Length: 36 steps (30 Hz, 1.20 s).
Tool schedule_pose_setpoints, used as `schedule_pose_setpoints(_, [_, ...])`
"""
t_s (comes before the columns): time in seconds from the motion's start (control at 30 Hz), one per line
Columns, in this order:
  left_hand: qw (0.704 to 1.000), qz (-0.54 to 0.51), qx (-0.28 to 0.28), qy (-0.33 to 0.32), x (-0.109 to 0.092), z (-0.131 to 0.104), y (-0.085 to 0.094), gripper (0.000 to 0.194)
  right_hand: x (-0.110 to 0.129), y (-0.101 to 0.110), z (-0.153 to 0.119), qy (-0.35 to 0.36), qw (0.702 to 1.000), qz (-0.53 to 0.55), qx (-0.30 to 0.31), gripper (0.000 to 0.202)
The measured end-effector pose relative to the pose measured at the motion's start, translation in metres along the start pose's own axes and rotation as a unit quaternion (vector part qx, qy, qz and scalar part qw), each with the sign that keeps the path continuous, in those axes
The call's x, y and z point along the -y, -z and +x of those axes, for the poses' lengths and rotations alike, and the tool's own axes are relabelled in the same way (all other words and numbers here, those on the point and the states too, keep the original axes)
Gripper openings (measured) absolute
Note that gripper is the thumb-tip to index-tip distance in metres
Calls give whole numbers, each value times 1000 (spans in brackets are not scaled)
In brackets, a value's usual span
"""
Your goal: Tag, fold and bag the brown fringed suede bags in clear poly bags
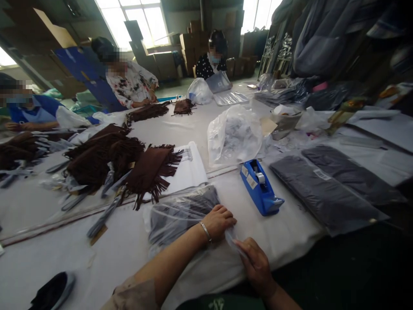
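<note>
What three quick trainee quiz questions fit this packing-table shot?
1. True or false: the left hand presses on a clear bag holding grey cloth.
2. What colour is the tape dispenser: A red, B blue, C green?
3. Which hand pinches the bag's edge?

Key: 1 true. 2 B. 3 the right hand.

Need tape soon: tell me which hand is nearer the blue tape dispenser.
Left. The left hand rests on the clear bagged garment, just beside the blue tape dispenser; the right hand pinches the bag's edge lower down, farther off.
</note>
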State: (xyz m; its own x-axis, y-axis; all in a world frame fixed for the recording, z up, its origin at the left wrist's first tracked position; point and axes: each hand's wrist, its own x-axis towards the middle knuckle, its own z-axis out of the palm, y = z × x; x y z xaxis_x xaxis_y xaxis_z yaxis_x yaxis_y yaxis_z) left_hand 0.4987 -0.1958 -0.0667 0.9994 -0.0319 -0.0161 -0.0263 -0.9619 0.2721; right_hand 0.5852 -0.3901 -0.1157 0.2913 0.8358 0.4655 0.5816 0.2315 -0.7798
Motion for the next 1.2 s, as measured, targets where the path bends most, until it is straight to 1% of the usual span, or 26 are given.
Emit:
schedule_pose_setpoints(0.07, [1000, -17, -1, -18, 6, -1, 0, 33, 1, 1, 1, -8, 1000, 6, -2, 36])
schedule_pose_setpoints(0.17, [1000, -7, -2, -23, 12, -1, -1, 12, 1, 0, 0, -5, 1000, 8, -2, 36])
schedule_pose_setpoints(0.23, [1000, 10, -2, -9, 12, 0, -2, 3, 0, -1, 0, -5, 1000, 12, -7, 37])
schedule_pose_setpoints(0.33, [999, 21, -7, 27, 6, 1, -2, 5, -2, -1, -2, -14, 1000, 21, -16, 38])
schedule_pose_setpoints(0.4, [998, 25, -17, 53, 0, 1, -1, 10, -4, -1, -3, -15, 999, 25, -15, 38])
schedule_pose_setpoints(0.47, [996, 26, -36, 76, -6, 0, -2, 20, -4, -1, -3, -9, 999, 28, -11, 39])
schedule_pose_setpoints(0.57, [992, 15, -68, 107, -13, 0, -4, 40, -3, 0, -3, -2, 1000, 30, -9, 39])
schedule_pose_setpoints(0.63, [988, 8, -85, 127, -17, 2, -5, 45, -2, 0, -2, 4, 1000, 26, -9, 40])
schedule_pose_setpoints(0.7, [983, 3, -104, 148, -19, 4, -5, 41, -2, -1, -3, 8, 1000, 17, -11, 39])
schedule_pose_setpoints(0.8, [974, 5, -131, 183, -21, 8, -6, 27, -4, -3, -4, 7, 1000, 0, -10, 39])
schedule_pose_setpoints(0.87, [971, 11, -136, 194, -22, 11, -7, 21, -5, -4, -5, 9, 1000, -9, -11, 38])
schedule_pose_setpoints(0.93, [975, 18, -123, 186, -21, 11, -9, 16, -5, -4, -5, 19, 1000, -15, -16, 38])
schedule_pose_setpoints(1.07, [989, 15, -65, 133, -18, 7, -11, 9, -7, -1, -1, 70, 997, -22, -19, 39])
schedule_pose_setpoints(1.13, [992, 13, -52, 110, -17, 3, -9, 16, -9, -1, 1, 91, 995, -27, -8, 39])
schedule_pose_setpoints(1.2, [994, 16, -53, 97, -15, 0, -9, 21, -12, -2, 1, 97, 995, -39, -5, 38])
